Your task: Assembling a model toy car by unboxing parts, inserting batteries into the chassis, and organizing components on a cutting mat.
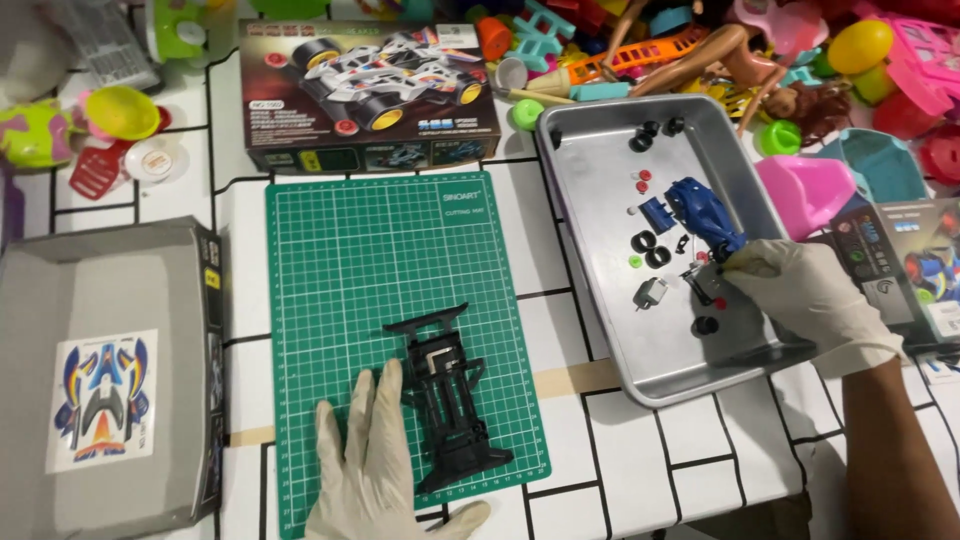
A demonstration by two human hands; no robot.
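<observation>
Left hand (pixel 375 465) lies flat, fingers spread, on the green cutting mat (pixel 350 260), touching the black toy-car chassis (pixel 450 400) at the mat's lower middle. Right of the mat, right hand (pixel 805 295) pinches a small dark part (pixel 703 284) inside the metal tray (pixel 600 290).

The worktop (pixel 620 470) is white with black grid lines. At its rear edge stands a model car kit box (pixel 368 92) printed with a white racer. To the left lies an open grey box lid (pixel 100 300) holding a sticker sheet (pixel 102 400) in blue, orange and yellow. A yellow-green plastic egg (pixel 120 110) sits near a red toy spatula (pixel 97 170). At the upper right, a heap of coloured plastic toys (pixel 700 40) adjoins a pink scoop-shaped toy (pixel 808 188)
</observation>
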